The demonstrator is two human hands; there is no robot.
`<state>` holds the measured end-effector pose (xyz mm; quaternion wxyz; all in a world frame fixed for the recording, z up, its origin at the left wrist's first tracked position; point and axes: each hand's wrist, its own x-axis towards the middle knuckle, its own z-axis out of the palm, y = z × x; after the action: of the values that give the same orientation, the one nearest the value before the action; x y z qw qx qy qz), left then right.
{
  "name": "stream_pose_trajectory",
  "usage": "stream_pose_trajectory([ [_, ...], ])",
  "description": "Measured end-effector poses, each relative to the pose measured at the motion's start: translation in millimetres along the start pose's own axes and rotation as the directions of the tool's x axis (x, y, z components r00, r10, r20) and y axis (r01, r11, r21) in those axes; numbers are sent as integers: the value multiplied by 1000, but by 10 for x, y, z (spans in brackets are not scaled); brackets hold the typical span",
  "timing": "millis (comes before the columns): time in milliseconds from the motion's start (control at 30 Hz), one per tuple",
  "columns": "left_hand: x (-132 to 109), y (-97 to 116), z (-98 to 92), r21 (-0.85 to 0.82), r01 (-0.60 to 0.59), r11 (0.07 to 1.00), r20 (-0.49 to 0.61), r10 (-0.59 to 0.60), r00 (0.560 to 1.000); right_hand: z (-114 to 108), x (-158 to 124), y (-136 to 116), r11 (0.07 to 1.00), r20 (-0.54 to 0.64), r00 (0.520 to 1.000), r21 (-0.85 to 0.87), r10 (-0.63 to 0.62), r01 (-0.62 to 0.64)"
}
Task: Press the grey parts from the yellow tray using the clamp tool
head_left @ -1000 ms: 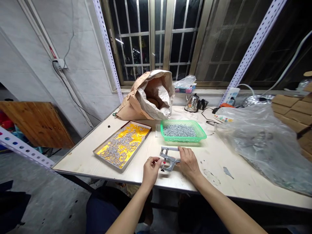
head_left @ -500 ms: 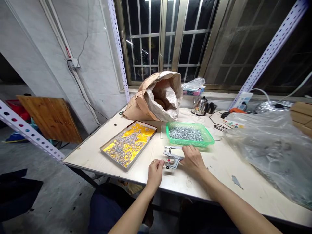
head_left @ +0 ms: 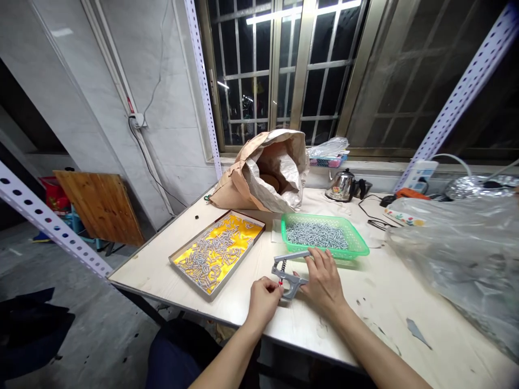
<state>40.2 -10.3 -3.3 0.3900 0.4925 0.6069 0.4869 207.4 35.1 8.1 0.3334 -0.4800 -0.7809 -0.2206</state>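
My right hand [head_left: 324, 280] is wrapped round the handles of grey metal snap-fastener pliers [head_left: 291, 282], held just over the table. The pliers have a spring near the top, a red part at the jaw and a C-shaped frame; their handles stand spread. At the jaw, my left hand [head_left: 263, 298] has thumb and fingertips pinched together. Whatever small piece those fingertips hold is too small to make out. Behind the pliers is a green plastic basket [head_left: 360, 247] of small metal parts. To the left lies a shallow tray [head_left: 190, 282] with similar silvery parts scattered on yellow lining.
An open brown paper sack [head_left: 239, 189] lies at the back of the table [head_left: 348, 335]. Beyond the basket stand a steel kettle [head_left: 339, 185] and cables. A large clear plastic bag [head_left: 458, 243] covers the right side. A grey scrap [head_left: 417, 332] lies near the front right.
The pliers' handles have spread wider, with the upper one now tilted up. My left fingertips have come in to the jaw. The whole view has shifted slightly.
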Motion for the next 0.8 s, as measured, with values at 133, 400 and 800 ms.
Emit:
stream_pose_trajectory([
  [133,-4,-3,104,-246,92,965,-73,-113,991,13,9,108,997,31,997,29,64,-65],
  [400,594,451,122,-268,-106,958,-232,43,972,67,-44,390,989,171,985,148,2,-28],
  [800,2047,477,-414,517,-157,842,-57,217,974,39,-46,256,975,267,963,220,-27,-34],
])
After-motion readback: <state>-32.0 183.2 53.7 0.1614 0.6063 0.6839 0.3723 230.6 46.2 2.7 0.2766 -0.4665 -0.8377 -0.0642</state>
